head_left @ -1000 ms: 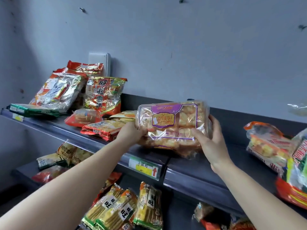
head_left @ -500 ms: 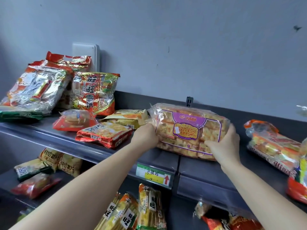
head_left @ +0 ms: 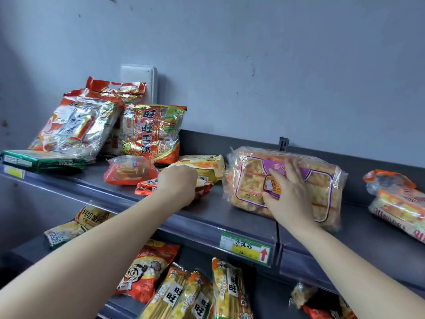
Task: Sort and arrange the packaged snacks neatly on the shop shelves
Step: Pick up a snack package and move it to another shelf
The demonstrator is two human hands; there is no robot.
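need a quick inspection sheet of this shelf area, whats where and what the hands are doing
surface: grey top shelf, price tag on its front edge
job's things: purple-label pack lies on the shelf; red packet to its left, apart from it
clutter: foil bags lean at the wall; orange bags at the right; stick snacks on the lower shelf
hands: right hand flat on the purple-label pack, fingers spread; left hand curled over the red packet
cables: nothing seen
surroundings: grey wall with a white box mounted on it
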